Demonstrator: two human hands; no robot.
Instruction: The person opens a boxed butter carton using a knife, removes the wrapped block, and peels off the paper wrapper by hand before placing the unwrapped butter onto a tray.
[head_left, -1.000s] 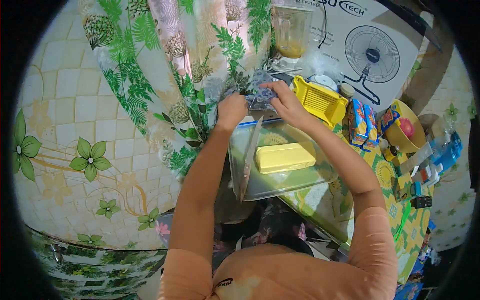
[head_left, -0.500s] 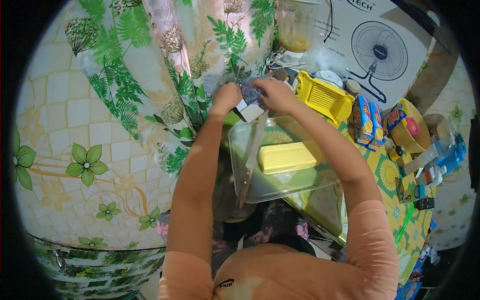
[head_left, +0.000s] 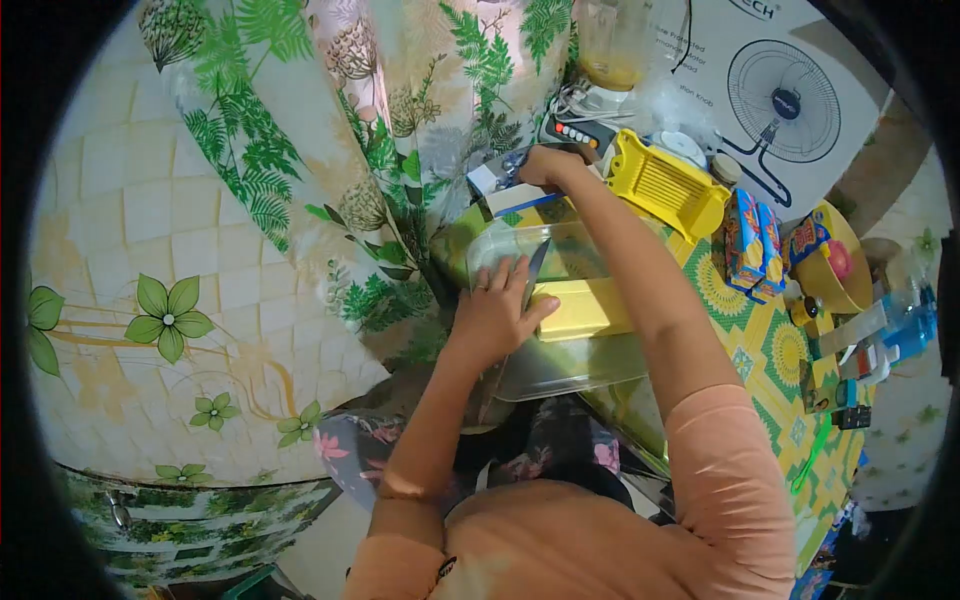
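My left hand [head_left: 490, 318] lies with fingers spread over a knife, whose blade [head_left: 540, 258] shows beyond the fingertips. Beneath is a clear rectangular tray [head_left: 575, 383], and my thumb reaches the end of a smooth yellow block [head_left: 590, 308], resembling cheese or butter. Farther back, my right hand [head_left: 550, 166] is bent closed at a small open carton [head_left: 522, 198]. Dark, crinkled material [head_left: 510, 165] shows beside its fingers; what they pinch is mostly hidden.
A yellow slotted plastic holder [head_left: 668, 187] stands right of the carton. Beyond it are blue-and-orange packets [head_left: 752, 245], a yellow bowl [head_left: 830, 265] and a fan box [head_left: 775, 110]. A blender [head_left: 610, 65] stands behind. A patterned curtain [head_left: 400, 120] hangs at the back left.
My left hand has left the carton and come down toward me onto the knife and tray. My right hand stays at the carton, which now lies lower and flatter.
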